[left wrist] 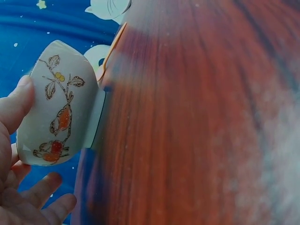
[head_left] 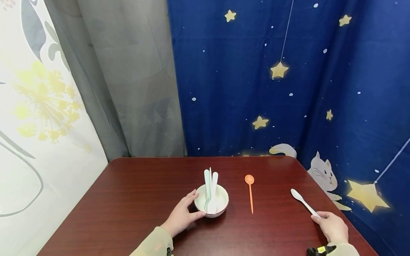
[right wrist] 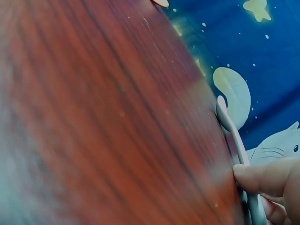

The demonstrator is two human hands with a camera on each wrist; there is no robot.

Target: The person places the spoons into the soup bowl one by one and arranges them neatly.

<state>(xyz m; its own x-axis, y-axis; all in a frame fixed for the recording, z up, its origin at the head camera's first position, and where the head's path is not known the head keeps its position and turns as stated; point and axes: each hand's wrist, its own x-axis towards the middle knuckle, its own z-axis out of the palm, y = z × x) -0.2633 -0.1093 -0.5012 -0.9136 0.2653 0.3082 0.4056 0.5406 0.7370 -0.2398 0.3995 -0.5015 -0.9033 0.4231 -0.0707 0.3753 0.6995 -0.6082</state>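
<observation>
Room flanks the orange spoon (head_left: 250, 192) — bowl (head_left: 221, 199) blocks leftward

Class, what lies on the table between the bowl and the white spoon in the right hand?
In the head view, an orange spoon lies between the bowl and the white spoon held by the right hand.

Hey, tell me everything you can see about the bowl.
The bowl is small, round and cream-white, apparently glazed ceramic, its outside decorated with a brown leafy branch and orange, red and yellow fruit-like motifs. It stands upright on the dark reddish table, left of the orange spoon. Three pale utensils lean inside, handles rising past the far rim. The left hand holds its left side.
</observation>
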